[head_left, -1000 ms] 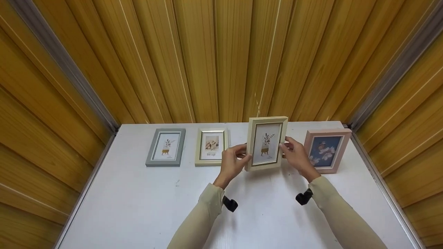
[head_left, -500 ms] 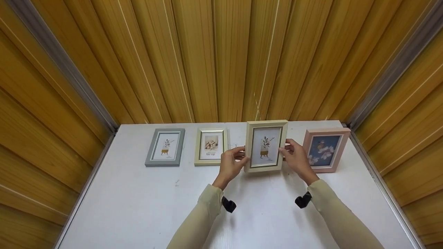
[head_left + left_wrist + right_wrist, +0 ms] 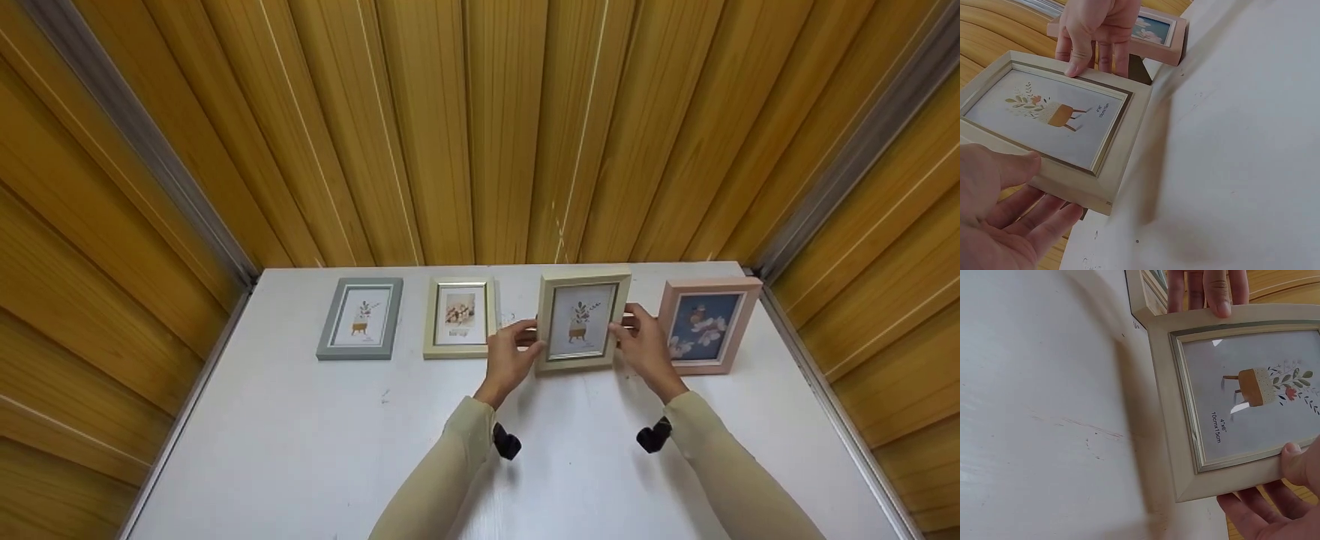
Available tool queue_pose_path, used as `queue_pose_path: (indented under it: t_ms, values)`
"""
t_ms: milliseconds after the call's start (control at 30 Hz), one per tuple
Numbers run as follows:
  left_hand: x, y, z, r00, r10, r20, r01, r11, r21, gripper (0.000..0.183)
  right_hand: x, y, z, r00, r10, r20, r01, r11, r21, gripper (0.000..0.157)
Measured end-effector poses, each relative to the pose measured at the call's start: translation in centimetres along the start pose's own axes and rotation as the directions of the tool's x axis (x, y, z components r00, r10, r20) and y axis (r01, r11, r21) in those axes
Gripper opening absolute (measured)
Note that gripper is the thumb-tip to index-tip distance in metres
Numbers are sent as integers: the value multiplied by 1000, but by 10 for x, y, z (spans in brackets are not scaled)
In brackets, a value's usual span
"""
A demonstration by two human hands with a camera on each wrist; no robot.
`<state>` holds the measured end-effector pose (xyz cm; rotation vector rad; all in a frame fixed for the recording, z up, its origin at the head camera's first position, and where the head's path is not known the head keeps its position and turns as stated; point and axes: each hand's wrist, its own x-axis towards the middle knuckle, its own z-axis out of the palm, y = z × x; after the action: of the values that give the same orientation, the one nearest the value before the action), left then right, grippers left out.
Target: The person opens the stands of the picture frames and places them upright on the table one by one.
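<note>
Between both hands stands a cream picture frame point(image 3: 582, 319), its print of a potted plant facing the person. My left hand point(image 3: 510, 361) pinches its left side, thumb on the front and fingers behind. On the opposite side my right hand point(image 3: 645, 346) grips in the same way, and its thumb point(image 3: 1293, 461) shows on the front border in the right wrist view. The bottom edge of the picture frame is close over the white table, with a shadow beside it. Just right of my right hand stands a pink frame point(image 3: 709, 326) with a blossom picture.
A grey-blue frame point(image 3: 360, 319) and a pale gold frame point(image 3: 459, 318) stand to the left in the same row. The white table point(image 3: 300, 450) ends at a wood-panelled wall point(image 3: 495, 135) just behind them. Similar panels rise at both sides.
The cream picture frame has come down lower toward the table, after a slight turn, and shifted a little right. Both hands keep hold of it. The other frames stay put.
</note>
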<state>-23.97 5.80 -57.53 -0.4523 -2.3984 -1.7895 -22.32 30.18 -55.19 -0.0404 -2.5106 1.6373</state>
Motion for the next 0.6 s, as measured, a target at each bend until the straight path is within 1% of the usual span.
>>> queue_pose_path:
  t_ms: [67,167,433,533,600]
  values:
    - [0,0,3,1000,-6,-6,6,1000,6,29,3,10,0,1000,-1,-11,1,1000,-18,35]
    - [1,-1,6,1000,-16,-3,16,1000,15,29,2,14,0,1000,12,-23,-13,999,-43,35]
    - [2,-8,11,999,-45,-1,45,999,25,29,-1,18,2,999,31,-30,-32,998,-47,35]
    - [3,-9,12,999,-45,1,45,999,26,29,-1,20,2,999,26,-39,-28,998,-60,36]
    - [2,-10,12,999,-33,-3,33,999,26,29,-1,20,3,999,15,-45,-18,997,-71,36]
